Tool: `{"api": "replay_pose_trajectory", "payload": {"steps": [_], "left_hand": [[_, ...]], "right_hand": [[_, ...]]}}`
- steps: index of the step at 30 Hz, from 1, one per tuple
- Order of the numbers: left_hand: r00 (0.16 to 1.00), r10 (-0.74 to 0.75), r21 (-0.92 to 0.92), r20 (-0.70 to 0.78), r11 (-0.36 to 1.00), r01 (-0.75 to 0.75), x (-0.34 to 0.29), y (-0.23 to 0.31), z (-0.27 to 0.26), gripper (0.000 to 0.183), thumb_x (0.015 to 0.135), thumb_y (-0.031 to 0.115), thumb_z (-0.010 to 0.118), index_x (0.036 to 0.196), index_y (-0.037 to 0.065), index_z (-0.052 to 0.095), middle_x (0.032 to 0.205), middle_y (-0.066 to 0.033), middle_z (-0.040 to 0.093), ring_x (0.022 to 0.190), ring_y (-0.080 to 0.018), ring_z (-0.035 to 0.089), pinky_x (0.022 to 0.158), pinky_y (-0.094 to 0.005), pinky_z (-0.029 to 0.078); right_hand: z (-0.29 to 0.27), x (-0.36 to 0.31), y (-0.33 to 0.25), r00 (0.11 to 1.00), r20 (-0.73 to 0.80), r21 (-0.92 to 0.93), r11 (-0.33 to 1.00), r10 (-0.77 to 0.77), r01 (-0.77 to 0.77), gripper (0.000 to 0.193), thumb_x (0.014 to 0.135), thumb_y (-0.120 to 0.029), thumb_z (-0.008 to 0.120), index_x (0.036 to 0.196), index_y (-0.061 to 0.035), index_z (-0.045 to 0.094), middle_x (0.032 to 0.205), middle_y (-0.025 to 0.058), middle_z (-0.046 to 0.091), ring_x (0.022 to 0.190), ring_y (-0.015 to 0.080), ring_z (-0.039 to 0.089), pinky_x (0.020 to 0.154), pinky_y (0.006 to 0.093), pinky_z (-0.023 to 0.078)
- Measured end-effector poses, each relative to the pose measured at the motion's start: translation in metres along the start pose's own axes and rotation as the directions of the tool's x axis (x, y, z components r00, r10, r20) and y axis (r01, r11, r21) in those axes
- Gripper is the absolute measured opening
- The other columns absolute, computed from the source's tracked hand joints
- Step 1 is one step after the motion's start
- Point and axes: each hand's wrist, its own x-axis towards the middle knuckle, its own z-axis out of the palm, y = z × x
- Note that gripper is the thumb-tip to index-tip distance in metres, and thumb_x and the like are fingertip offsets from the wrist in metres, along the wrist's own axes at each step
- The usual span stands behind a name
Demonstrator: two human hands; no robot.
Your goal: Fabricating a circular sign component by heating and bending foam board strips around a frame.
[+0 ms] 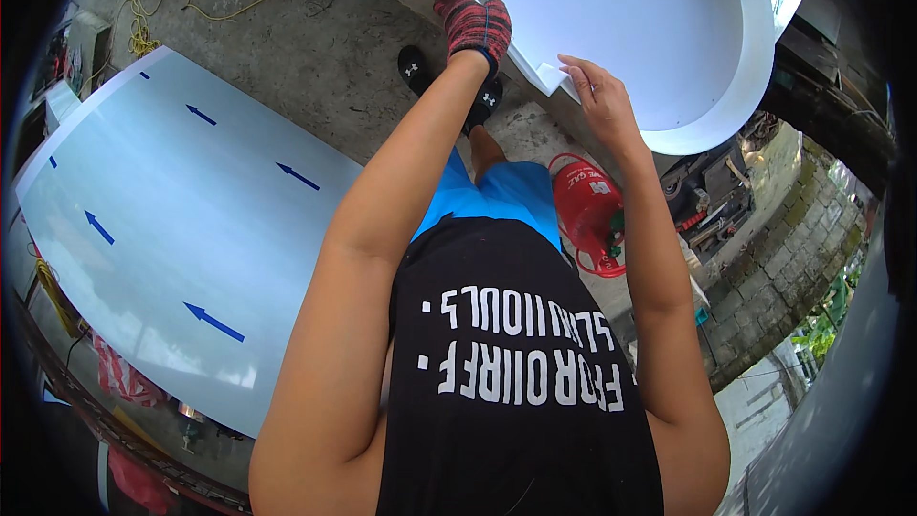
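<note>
My left hand [475, 27], in a red and black knit glove, is closed on the edge of a narrow white sheet strip [525, 65]. The strip runs along the near-left side of a large round white pan-like piece [721, 119] with a raised rim. A small folded flap shows at the strip's near end. Beside that flap is my bare right hand [604, 103], fingers loosely bent and apart, its fingertips over the edge of the white piece. Whether they touch it is hard to tell.
A large pale sheet [191, 220] with blue arrow marks lies at the left. A red gas cylinder [587, 205] stands on the concrete by my legs. Yellow cord [143, 38] lies at the far left. Machine parts [712, 191] and a block wall [778, 248] are at the right.
</note>
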Motion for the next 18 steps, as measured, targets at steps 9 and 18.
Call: {"api": "replay_pose_trajectory", "payload": {"steps": [9,18], "left_hand": [[0.969,0.185,-0.113,-0.164,0.972,-0.205,-0.001,-0.018,0.017,0.073,0.085,0.011,0.06,0.15,0.001,0.031,0.133,-0.0318,0.047,0.121,-0.0451,0.054,0.105,-0.049,0.044],[0.975,0.148,-0.242,-0.166,0.953,-0.185,-0.021,-0.017,-0.002,0.083,0.086,0.006,0.057,0.158,-0.004,0.017,0.152,-0.0325,0.033,0.14,-0.0454,0.038,0.12,-0.0452,0.03]], "right_hand": [[-0.022,-0.003,0.008,0.997,0.074,0.068,0.997,0.025,-0.03,0.033,0.106,-0.027,0.052,0.114,-0.0028,0.073,0.102,0.0178,0.072,0.092,0.0368,0.067,0.084,0.041,0.052],[0.004,0.178,-0.108,0.874,-0.028,-0.239,0.852,-0.486,0.466,0.039,0.087,-0.006,0.069,0.125,-0.0116,0.067,0.113,0.0108,0.068,0.107,0.0322,0.061,0.097,0.0427,0.048]]}}
